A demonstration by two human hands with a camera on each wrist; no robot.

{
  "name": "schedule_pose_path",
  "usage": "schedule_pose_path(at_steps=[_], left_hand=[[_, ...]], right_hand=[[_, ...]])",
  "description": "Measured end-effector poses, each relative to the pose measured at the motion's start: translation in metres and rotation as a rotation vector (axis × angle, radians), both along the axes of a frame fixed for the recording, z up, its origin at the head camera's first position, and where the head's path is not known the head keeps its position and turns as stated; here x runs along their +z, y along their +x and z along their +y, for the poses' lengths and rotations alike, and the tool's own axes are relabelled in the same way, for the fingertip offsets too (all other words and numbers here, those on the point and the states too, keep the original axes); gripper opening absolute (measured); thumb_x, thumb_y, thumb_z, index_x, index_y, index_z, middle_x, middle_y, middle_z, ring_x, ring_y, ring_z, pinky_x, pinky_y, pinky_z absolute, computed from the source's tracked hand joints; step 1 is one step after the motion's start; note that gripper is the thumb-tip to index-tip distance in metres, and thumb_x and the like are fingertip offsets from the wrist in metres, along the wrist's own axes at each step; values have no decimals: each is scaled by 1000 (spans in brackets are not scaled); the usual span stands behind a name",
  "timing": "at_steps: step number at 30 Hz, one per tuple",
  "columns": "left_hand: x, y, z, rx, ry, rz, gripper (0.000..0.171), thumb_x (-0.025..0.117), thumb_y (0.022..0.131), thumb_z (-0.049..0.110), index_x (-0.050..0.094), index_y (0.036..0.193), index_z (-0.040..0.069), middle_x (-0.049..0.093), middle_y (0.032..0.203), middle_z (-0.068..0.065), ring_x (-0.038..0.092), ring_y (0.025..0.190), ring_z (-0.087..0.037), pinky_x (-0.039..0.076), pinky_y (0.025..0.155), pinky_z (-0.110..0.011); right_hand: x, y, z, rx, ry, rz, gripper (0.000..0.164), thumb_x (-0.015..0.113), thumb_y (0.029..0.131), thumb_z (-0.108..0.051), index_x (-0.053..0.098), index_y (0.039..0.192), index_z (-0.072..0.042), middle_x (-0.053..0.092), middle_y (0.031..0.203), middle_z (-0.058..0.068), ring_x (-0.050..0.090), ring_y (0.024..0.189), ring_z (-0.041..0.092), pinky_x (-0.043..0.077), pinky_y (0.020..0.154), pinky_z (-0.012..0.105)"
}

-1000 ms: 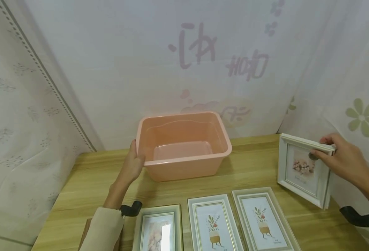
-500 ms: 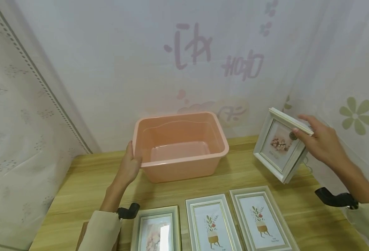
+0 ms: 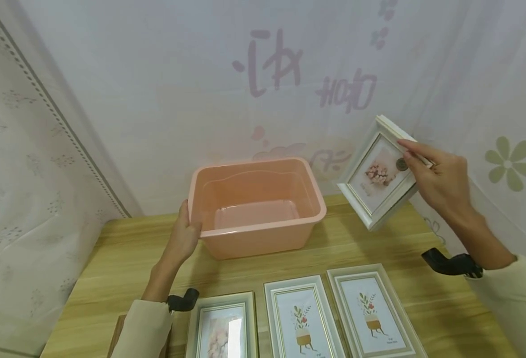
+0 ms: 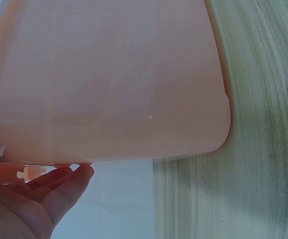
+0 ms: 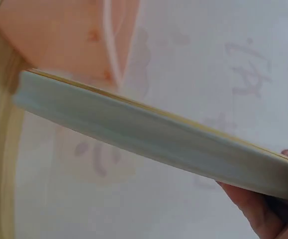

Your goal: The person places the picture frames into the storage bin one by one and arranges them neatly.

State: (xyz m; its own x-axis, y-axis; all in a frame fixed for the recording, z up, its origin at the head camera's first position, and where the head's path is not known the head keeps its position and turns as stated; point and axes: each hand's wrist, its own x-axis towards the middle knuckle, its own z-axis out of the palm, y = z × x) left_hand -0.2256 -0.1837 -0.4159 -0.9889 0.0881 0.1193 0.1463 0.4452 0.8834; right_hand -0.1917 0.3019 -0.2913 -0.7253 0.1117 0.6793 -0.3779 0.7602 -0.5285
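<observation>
pale backdrop (image 3: 155, 99) | mauve lettering (image 3: 252, 67) | green flower (image 3: 507, 164), right side | wood-grain table (image 3: 124, 263)

Held picture frame (image 3: 377, 174) raised higher, tilted more, nearer pink tub (image 3: 257, 241)

"What's standing on the table (image 3: 129, 258)?"
"A tub (image 3: 260, 243) is sitting toward the back, with a sheet (image 3: 178, 99) hanging behind it."
"And in front?"
"Three picture frames (image 3: 304, 318) are lying side by side."
"Right of the tub?"
"The right hand (image 3: 444, 176) is holding a fourth frame (image 3: 377, 174) above the table; the left hand (image 3: 183, 238) is gripping the tub's left rim."
</observation>
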Motion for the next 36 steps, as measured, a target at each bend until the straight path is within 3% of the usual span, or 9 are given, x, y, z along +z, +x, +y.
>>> schedule_pose_path(at_steps=[3, 8, 11, 15, 19, 23, 29, 33, 36], left_hand=[[0, 0, 0, 4, -4, -7, 63, 35, 97, 2, 14, 156, 4, 39, 144, -27, 40, 127, -36, 31, 108, -57], [-1, 0, -2, 2, -7, -1, 66, 35, 95, 1, 11, 156, 3, 37, 146, -28, 40, 126, -36, 30, 108, -58], [-1, 0, -3, -5, 4, 0, 65, 34, 95, 1, 11, 156, 3, 37, 147, -27, 40, 126, -36, 30, 109, -59], [-1, -1, -4, -5, 5, -3, 65, 34, 96, 2, 11, 157, 4, 37, 148, -26, 40, 127, -36, 30, 109, -59], [-1, -2, -5, -2, 11, 1, 64, 34, 96, 3, 13, 157, 4, 38, 147, -26, 40, 127, -35, 30, 108, -58], [-2, -3, -4, -3, 20, 5, 63, 34, 97, 3, 14, 156, 4, 39, 146, -25, 42, 125, -35, 32, 107, -57], [-4, -3, -2, 9, 25, -7, 63, 35, 98, 4, 13, 157, 5, 38, 147, -26, 42, 128, -37, 33, 108, -58], [-3, -3, -2, 33, -1, -3, 64, 37, 98, 4, 14, 157, 6, 37, 150, -26, 39, 134, -38, 30, 111, -59], [-3, -3, -3, 41, -22, 1, 63, 36, 97, 4, 16, 157, 6, 37, 151, -24, 38, 137, -38, 29, 112, -60]], right_hand=[[8, -5, -15, -12, -91, 59, 24, 63, 95, -10, 75, 117, -13, 67, 119, 19, 55, 72, -11, 31, 46, 8], [20, -17, -41, 14, -206, 133, 26, 60, 96, -9, 75, 117, -15, 70, 119, 12, 55, 69, 0, 21, 37, 17], [24, -23, -58, 31, -253, 155, 28, 60, 95, -7, 74, 118, -14, 70, 120, 10, 60, 82, 2, 36, 50, 12], [23, -32, -79, 57, -298, 145, 28, 59, 95, -6, 74, 118, -12, 70, 120, 10, 62, 91, 3, 46, 69, 12], [13, -41, -97, 85, -263, 138, 29, 58, 95, -6, 73, 120, -11, 71, 117, 11, 57, 63, -3, 38, 49, 8], [-4, -50, -112, 115, -195, 154, 30, 57, 95, -4, 72, 121, -9, 71, 112, 15, 30, 34, -4, 20, 33, 15], [-32, -62, -126, 114, -86, 153, 31, 55, 94, -1, 72, 120, -6, 73, 110, 15, 18, 33, -3, 18, 32, 18], [-47, -67, -134, 123, -37, 137, 31, 55, 93, 0, 72, 119, -4, 74, 95, 17, 18, 33, 1, 17, 31, 20], [-58, -70, -139, 110, 2, 117, 31, 55, 94, -2, 72, 119, -4, 67, 72, 13, 20, 35, 4, 20, 33, 22]])
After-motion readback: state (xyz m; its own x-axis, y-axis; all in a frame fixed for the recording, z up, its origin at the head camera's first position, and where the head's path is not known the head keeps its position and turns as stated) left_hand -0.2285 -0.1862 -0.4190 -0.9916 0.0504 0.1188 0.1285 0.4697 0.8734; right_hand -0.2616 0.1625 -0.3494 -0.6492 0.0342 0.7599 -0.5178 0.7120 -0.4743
